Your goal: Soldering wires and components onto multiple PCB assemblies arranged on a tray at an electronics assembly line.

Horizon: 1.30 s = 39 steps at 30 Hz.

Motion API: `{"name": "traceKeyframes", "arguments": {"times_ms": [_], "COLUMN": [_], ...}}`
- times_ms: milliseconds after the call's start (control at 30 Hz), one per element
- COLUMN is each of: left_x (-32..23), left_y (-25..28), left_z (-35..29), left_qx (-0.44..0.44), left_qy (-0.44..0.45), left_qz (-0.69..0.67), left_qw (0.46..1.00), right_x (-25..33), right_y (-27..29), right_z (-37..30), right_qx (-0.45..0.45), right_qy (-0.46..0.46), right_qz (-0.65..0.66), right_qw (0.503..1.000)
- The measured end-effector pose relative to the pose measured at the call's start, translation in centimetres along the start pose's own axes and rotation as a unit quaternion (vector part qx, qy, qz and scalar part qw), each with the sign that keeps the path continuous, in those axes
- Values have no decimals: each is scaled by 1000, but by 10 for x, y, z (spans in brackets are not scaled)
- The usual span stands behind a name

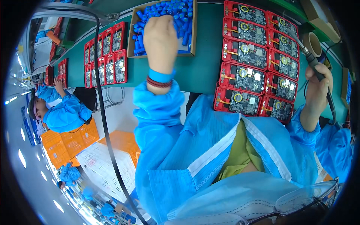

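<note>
My left hand (161,39) is over a cardboard box (131,39) of small blue cylinders (183,28) that look like battery cells. Its fingers are curled down; the back of the hand hides their tips and anything in them. My right hand (319,84) grips a soldering iron (314,64) by its dark handle, with the metal tip end pointing up and left. Left of the iron lie two columns of red cases (243,70), each holding a circuit board (249,52) with a round yellow-ringed part.
More red cases with boards (108,56) lie left of the box on the green bench (208,48). A black cable (103,93) hangs across the left side. A brown round holder (312,43) stands by the iron. At far left a co-worker (67,112) sits near orange crates (71,144).
</note>
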<state>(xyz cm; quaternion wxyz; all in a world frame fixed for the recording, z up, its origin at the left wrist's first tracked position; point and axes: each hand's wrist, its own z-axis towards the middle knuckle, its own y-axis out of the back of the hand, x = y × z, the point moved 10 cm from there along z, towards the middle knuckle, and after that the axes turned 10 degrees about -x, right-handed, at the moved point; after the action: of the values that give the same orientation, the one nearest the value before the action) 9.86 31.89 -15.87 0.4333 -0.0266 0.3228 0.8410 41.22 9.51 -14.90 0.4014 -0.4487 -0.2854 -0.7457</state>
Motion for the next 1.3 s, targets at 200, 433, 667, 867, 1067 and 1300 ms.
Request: {"name": "traceKeyframes", "arguments": {"times_ms": [200,433,667,867,1067,1300], "left_x": [37,37,35,-64,-138,-159], "left_y": [-50,-72,-6,-18,-32,-39], "left_z": [-5,0,-3,-43,-58,-73], "left_qx": [121,172,78,173,268,312], "left_qy": [-80,-92,233,348,283,258], "left_qz": [26,48,-233,-491,-502,-516], "left_qw": [989,980,941,780,772,755], "right_x": [9,28,34,51,50,51], "right_y": [-18,-33,-35,-80,-117,-106], "right_z": [-5,-4,-11,-5,-5,-12], "right_qx": [2,-1,9,109,116,97], "right_qy": [15,71,98,149,227,232], "right_qz": [16,-29,-25,-129,-194,-173], "right_qw": [1000,997,995,974,947,952]}}
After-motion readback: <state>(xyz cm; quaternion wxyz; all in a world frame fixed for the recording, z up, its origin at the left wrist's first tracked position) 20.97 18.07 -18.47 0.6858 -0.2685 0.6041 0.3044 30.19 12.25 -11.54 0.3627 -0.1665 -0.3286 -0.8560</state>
